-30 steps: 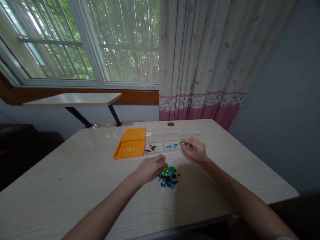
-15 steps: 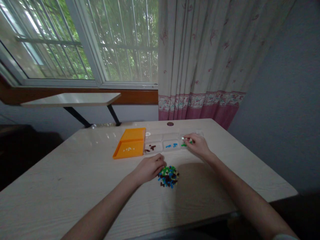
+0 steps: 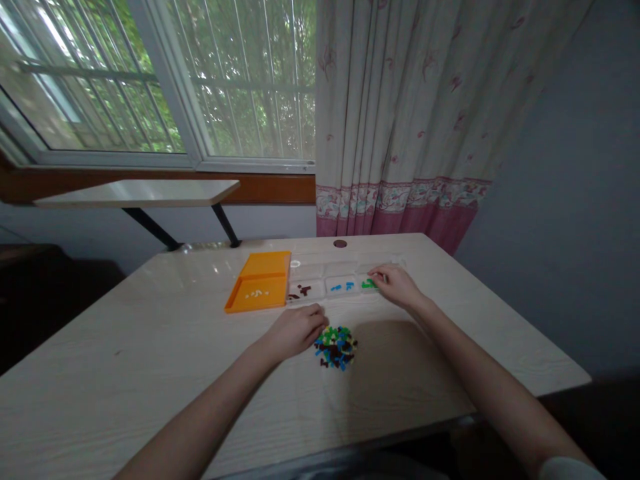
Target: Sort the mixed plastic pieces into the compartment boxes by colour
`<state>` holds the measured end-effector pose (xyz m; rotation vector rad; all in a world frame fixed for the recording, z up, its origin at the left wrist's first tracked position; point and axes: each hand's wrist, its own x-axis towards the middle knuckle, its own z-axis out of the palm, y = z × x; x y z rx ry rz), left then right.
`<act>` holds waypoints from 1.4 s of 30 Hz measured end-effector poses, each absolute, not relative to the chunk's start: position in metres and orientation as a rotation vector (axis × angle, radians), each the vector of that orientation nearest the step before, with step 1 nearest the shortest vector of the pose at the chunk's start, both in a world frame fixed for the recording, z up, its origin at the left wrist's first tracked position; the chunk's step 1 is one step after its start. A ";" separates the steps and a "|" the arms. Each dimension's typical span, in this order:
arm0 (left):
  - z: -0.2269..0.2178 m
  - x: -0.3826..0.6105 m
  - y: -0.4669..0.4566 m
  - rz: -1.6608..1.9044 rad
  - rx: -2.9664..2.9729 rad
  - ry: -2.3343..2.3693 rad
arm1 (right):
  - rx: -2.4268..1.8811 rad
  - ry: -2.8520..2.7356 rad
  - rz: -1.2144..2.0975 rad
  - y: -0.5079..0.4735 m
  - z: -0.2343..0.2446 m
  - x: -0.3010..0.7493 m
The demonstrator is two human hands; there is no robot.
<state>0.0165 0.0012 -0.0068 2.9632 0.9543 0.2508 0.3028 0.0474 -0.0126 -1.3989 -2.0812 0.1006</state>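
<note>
A small heap of mixed beads [image 3: 336,347], green, blue, brown and yellow, lies on the pale wooden table [image 3: 150,360]. My left hand [image 3: 296,329] rests beside the heap's left edge, fingers curled, touching it. Behind the heap stands a clear compartment box [image 3: 345,281] holding brown, blue and green pieces [image 3: 369,284] in separate cells. My right hand [image 3: 396,285] is over the box's right cells, fingers bent next to the green pieces; whether it holds one is hidden.
The box's orange lid [image 3: 260,283] lies open to the left with a few pale pieces in it. A cable hole [image 3: 340,243] sits near the table's far edge. A window, a wall shelf [image 3: 135,193] and a curtain [image 3: 400,120] are behind.
My right hand has moved from the blue cell rightward to the green cell, and green pieces now lie there. My left hand has stayed by the heap.
</note>
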 end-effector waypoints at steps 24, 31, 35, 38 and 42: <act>-0.008 0.017 -0.001 0.354 2.896 0.927 | -1.102 -2.348 1.120 0.005 -0.004 0.248; -0.007 0.020 -0.004 0.686 2.740 0.996 | -1.090 -1.849 1.303 0.013 -0.026 0.226; -0.007 0.023 -0.006 0.813 2.704 1.034 | -1.052 -1.757 1.367 0.009 -0.032 0.220; -0.007 0.023 -0.007 0.873 2.680 1.011 | -1.029 -1.716 1.386 0.008 -0.032 0.220; -0.008 0.023 -0.006 0.931 2.638 0.986 | -1.009 -1.726 1.388 0.009 -0.033 0.221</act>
